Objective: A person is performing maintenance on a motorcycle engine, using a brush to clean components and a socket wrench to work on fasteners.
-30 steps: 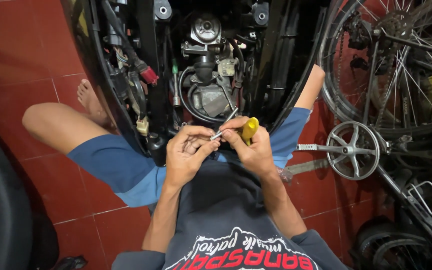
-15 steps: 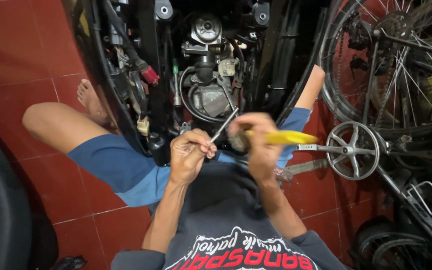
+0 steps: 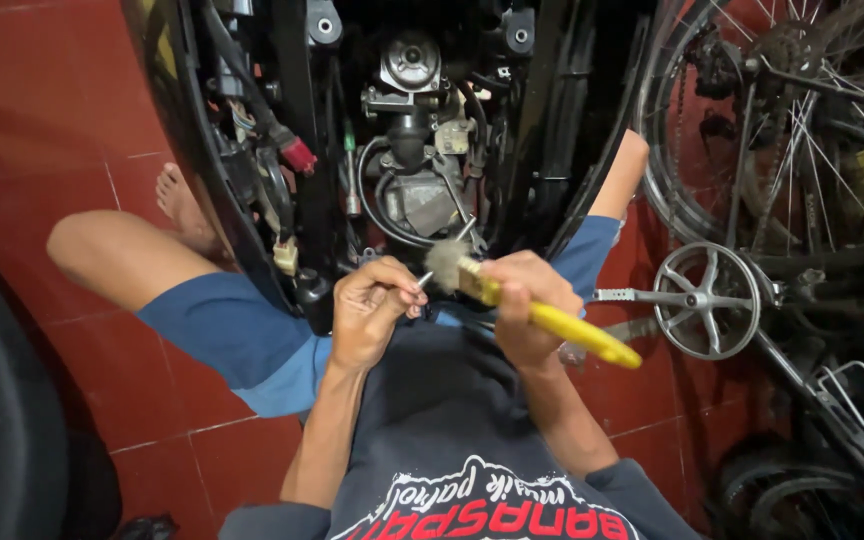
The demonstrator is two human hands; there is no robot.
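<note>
Since the earlier frames the right hand [image 3: 524, 305] has turned the yellow-handled brush [image 3: 542, 315] around: its handle, which stood upright a second ago and pointed out to the right half a second ago, now slants down to the right, and the pale bristles have come in against the small metal part [image 3: 425, 279] held by the left hand [image 3: 372, 308]. The left hand has stayed in much the same spot.

The right hand is closed around the brush near its ferrule, the handle sticking out past the palm. The left hand is curled shut, its fingertips pinching the thin metal part, whose tip touches the bristles. Both hands sit just above the person's lap, over the dark shirt and blue shorts [image 3: 232, 335].

Just beyond the hands stands the opened black motorcycle [image 3: 292, 150], with its carburetor [image 3: 412, 70], hoses and wiring exposed. A bare foot [image 3: 180, 205] rests on the red tiled floor [image 3: 42, 110] at the left. To the right lie a bicycle wheel [image 3: 782, 120] and a spoked chainring [image 3: 707, 300].
</note>
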